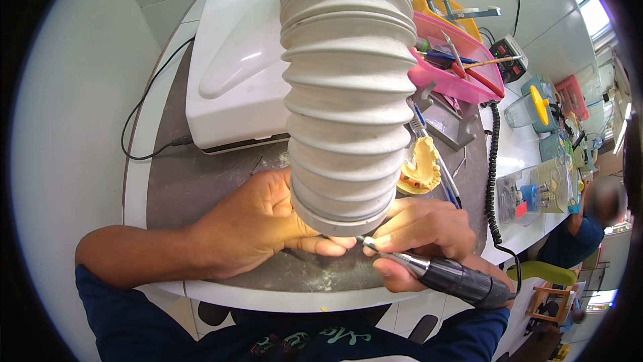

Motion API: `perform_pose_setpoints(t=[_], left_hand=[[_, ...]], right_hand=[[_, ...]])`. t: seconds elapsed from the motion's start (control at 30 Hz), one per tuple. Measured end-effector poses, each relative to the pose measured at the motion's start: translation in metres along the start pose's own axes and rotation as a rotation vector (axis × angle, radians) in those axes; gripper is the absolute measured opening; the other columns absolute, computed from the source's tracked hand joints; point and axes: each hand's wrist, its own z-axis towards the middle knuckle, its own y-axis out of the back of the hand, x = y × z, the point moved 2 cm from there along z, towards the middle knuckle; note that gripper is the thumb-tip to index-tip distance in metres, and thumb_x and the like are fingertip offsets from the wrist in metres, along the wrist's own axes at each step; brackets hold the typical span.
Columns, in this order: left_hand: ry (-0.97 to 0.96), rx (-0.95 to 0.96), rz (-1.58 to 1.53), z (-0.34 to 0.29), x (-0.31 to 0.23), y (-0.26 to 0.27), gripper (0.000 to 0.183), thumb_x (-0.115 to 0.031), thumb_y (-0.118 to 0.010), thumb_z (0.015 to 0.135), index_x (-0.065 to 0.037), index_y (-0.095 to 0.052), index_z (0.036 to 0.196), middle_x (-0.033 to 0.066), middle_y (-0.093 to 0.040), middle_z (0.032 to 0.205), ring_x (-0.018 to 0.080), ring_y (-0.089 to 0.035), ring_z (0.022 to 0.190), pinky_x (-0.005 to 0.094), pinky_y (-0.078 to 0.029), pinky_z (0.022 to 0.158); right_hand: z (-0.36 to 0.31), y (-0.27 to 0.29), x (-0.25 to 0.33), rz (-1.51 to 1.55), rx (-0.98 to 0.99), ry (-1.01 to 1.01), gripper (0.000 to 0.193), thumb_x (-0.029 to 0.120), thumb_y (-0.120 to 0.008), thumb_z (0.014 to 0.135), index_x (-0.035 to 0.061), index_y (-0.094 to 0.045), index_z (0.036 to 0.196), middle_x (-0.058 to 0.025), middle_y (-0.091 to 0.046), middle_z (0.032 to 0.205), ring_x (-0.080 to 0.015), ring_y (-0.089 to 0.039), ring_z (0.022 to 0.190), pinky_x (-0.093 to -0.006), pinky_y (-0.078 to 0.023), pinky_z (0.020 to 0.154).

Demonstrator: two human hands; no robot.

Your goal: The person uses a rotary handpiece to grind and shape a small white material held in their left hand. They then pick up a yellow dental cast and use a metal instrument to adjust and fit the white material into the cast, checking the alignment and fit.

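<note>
My right hand [429, 231] grips a dark rotary handpiece [462, 280] like a pen, its slim metal nose pointing left. The tip reaches the fingertips of my left hand [268, 225], under the mouth of a wide ribbed grey hose [348, 107]. My left fingers are drawn together there, partly covered by the hose. Whatever small piece they hold cannot be made out. Just beyond my right hand lies a yellow dental plaster model [423, 169] with reddish marks along its arch. A toothbrush [416, 117] rests behind it.
A white machine housing [234, 67] stands at the back left. Pale dust lies on the grey work mat [201, 194]. At the back right is a pink tray [459, 84] of hand tools. A coiled black cord [493, 168] runs down the right side. Another person [569, 235] sits far right.
</note>
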Motion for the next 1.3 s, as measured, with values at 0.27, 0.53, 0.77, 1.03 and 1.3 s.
perform_pose_setpoints(t=[0.27,0.53,0.77,1.03,1.3], left_hand=[[-0.014,-0.037,0.018,0.0015,0.0019,0.0001,0.044,-0.002,-0.064,0.091,0.001,-0.043,0.129,0.0141,-0.06,0.123,0.0212,-0.062,0.112,0.0345,-0.055,0.097],[-0.021,-0.048,0.033,0.0019,0.0022,-0.0001,0.042,-0.003,-0.063,0.092,0.001,-0.044,0.129,0.0138,-0.06,0.123,0.0209,-0.062,0.111,0.034,-0.055,0.097],[-0.01,-0.029,0.038,-0.0006,-0.003,-0.0018,0.043,-0.004,-0.061,0.094,0.001,-0.042,0.132,0.0144,-0.058,0.126,0.0224,-0.061,0.114,0.037,-0.053,0.1],[-0.002,-0.025,-0.008,0.0024,-0.0042,-0.0034,0.044,-0.003,-0.059,0.094,0.001,-0.041,0.133,0.0142,-0.056,0.129,0.0232,-0.058,0.118,0.0407,-0.05,0.104],[0.042,-0.024,-0.008,0.0011,-0.0071,-0.0023,0.044,-0.003,-0.059,0.094,0.001,-0.041,0.134,0.0136,-0.055,0.13,0.0228,-0.058,0.119,0.0408,-0.05,0.104]], right_hand=[[-0.0058,-0.0013,-0.0027,-0.072,-0.069,-0.018,0.026,0.005,-0.082,0.069,0.004,-0.065,0.088,-0.0091,-0.069,0.074,-0.0225,-0.071,0.066,-0.0292,-0.055,0.056],[-0.0013,-0.0009,0.0019,-0.07,-0.012,-0.053,0.025,0.002,-0.082,0.069,0.0023,-0.066,0.088,-0.0114,-0.069,0.077,-0.0286,-0.073,0.079,-0.031,-0.057,0.063],[-0.0016,-0.0026,-0.0001,-0.031,-0.033,-0.039,0.024,0.002,-0.082,0.069,0.0013,-0.065,0.087,-0.0119,-0.069,0.077,-0.0303,-0.073,0.081,-0.0316,-0.057,0.065],[-0.0016,-0.0006,-0.0004,-0.054,-0.002,-0.057,0.024,0.003,-0.082,0.07,0.0009,-0.066,0.088,-0.0121,-0.069,0.077,-0.0296,-0.073,0.08,-0.0323,-0.058,0.065],[-0.0009,-0.0007,-0.0003,-0.057,0.007,-0.047,0.025,0.003,-0.081,0.069,0.0017,-0.066,0.088,-0.0113,-0.07,0.077,-0.0266,-0.072,0.074,-0.0324,-0.058,0.066]])
